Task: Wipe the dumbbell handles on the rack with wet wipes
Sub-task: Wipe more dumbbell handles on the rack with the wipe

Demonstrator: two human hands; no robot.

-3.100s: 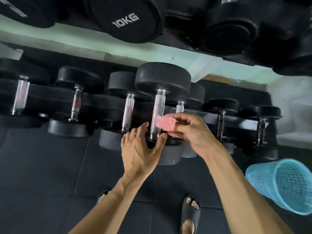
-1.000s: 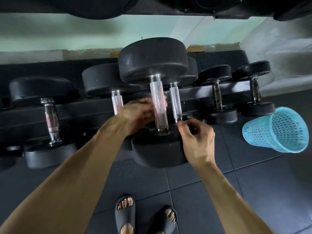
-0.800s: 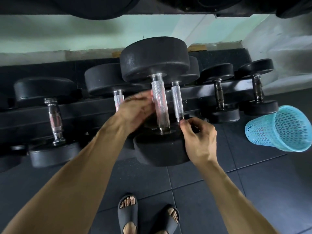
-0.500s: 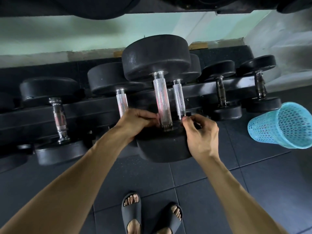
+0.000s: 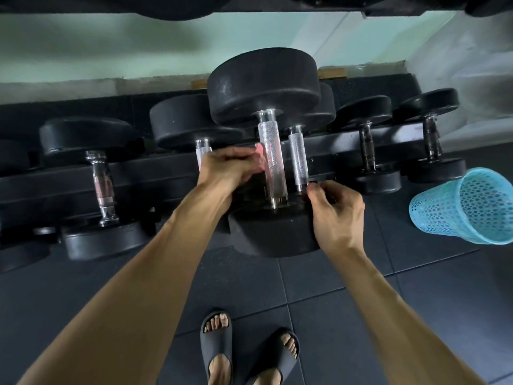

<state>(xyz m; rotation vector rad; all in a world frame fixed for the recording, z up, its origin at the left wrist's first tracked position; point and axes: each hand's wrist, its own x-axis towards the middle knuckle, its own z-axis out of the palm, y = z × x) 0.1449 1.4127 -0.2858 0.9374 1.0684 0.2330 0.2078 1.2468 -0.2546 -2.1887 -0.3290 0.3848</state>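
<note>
Closest to us, our two feet in dark slides stand on dark rubber floor tiles with thin seams between them. Our forearms reach forward from there to the lowest tier of the black rack.

Our left hand is curled round a pink wet wipe, holding it against the left side of the knurled handle of the largest dumbbell, which lies on the rack rails with its near head overhanging toward us. Our right hand rests on the right edge of that near head, fingers curled and thumb tip meeting the forefinger just beside the foot of the neighbouring handle; whether it pinches anything there we cannot tell. The hands are apart, one on each side of the big handle.

More dumbbells sit in a row along the rack to the left and right. A light blue perforated basket stands tilted on the floor at the right. Behind the rack runs a pale green wall, and an upper shelf darkens the top edge.
</note>
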